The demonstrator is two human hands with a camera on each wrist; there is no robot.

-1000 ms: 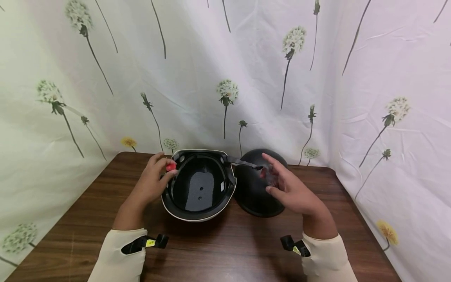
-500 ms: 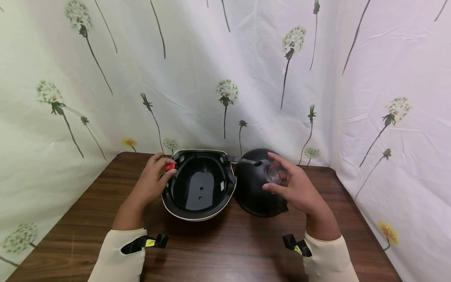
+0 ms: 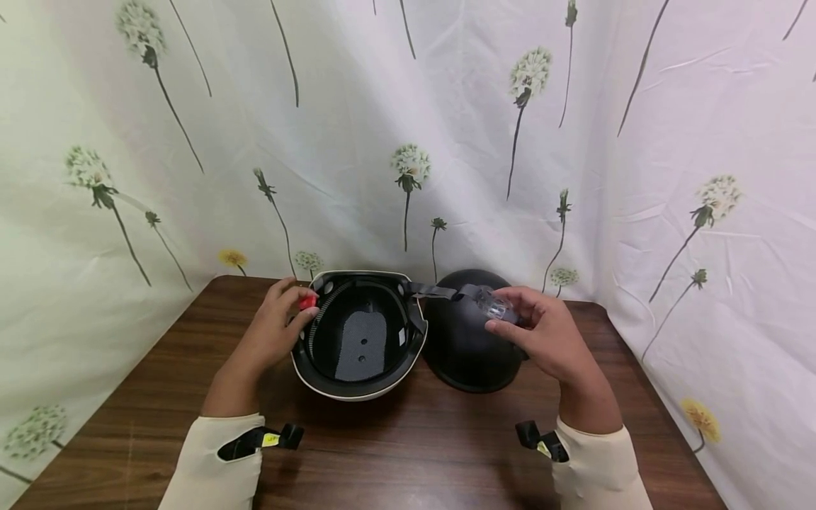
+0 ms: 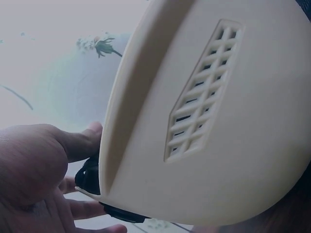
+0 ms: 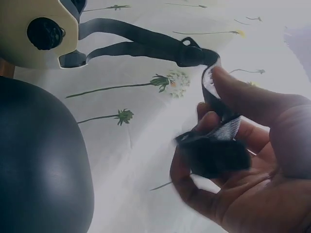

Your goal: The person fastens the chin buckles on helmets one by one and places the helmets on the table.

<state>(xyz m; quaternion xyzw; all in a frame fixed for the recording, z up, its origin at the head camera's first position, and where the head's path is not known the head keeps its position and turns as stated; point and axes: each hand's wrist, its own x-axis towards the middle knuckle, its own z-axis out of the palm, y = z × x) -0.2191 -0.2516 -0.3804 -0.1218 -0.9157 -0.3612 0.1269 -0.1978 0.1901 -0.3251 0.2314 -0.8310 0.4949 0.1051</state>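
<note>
A cream helmet (image 3: 360, 393) lies upside down, its black lining (image 3: 362, 333) facing up. At its left edge, my left hand (image 3: 275, 322) pinches a small red buckle piece (image 3: 309, 302) between thumb and fingers. In the left wrist view, my left thumb (image 4: 82, 143) lies against the rim of the vented shell (image 4: 233, 126), and the red piece is hidden. From the helmet's right side a dark chin strap (image 3: 432, 290) stretches to my right hand (image 3: 545, 329), which grips its end. Clear plastic (image 3: 491, 303) shows at the fingertips; in the right wrist view a black piece (image 5: 214, 155) hangs by the palm.
A black dome-shaped object (image 3: 472, 354) sits right of the helmet, beneath the strap and my right hand. The brown wooden table (image 3: 395, 460) ends at a white flower-print cloth (image 3: 357, 177) behind and at both sides.
My right hand has shifted slightly right and its fingers have closed on the strap's end, turning the clear plastic into view. The left hand and helmet stay almost in place.
</note>
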